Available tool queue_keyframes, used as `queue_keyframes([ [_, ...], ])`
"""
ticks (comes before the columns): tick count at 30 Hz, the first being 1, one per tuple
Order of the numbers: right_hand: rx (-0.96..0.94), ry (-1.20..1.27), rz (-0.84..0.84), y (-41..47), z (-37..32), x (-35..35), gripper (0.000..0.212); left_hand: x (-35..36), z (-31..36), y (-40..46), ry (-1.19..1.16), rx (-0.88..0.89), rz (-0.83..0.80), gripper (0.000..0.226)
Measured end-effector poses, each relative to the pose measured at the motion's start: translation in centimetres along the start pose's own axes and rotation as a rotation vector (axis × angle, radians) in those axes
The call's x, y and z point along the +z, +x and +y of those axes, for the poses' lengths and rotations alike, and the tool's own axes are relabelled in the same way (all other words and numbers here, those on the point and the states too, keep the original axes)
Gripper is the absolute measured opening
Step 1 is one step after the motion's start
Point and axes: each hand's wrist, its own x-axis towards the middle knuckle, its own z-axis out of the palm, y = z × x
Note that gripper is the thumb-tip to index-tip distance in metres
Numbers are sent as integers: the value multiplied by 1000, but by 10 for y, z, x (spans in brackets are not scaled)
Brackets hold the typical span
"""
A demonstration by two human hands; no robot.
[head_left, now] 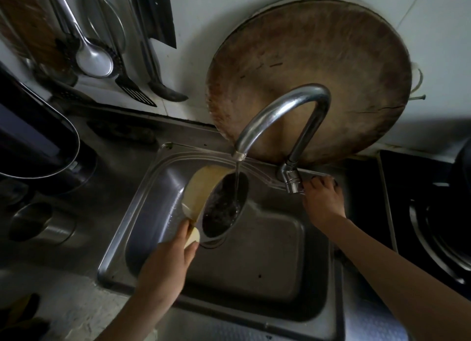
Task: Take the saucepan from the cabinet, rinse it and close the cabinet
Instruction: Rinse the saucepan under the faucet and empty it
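A small saucepan [204, 190] with a cream-yellow outside and a dark inside hangs tilted over the steel sink [254, 269]. My left hand [168, 261] grips its pale handle from below. Water runs from the curved faucet [283, 106] straight into the pan, where it splashes. My right hand [322, 200] rests on the faucet's lever at the base of the tap, fingers curled around it. The cabinet is out of view.
A round wooden cutting board [318, 67] leans on the wall behind the faucet. Ladles and spatulas [96, 57] hang at the upper left. A dark pan [38, 136] and a steel cup [40, 223] stand left of the sink; a gas stove [433, 213] lies right.
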Motion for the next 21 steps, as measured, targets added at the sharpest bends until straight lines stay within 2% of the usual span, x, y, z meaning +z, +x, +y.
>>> queue_keyframes([
  [5,15,42,21,1,-1,2,34,-24,-23,5,335,116,96,58],
  [9,14,90,49,1,-1,4,38,-33,-34,6,483,172,141,61],
  [16,-60,290,93,-3,7,10,58,-33,-40,7,482,158,121,62],
  [21,-86,369,178,-5,11,19,59,-36,-49,6,508,151,163,63],
])
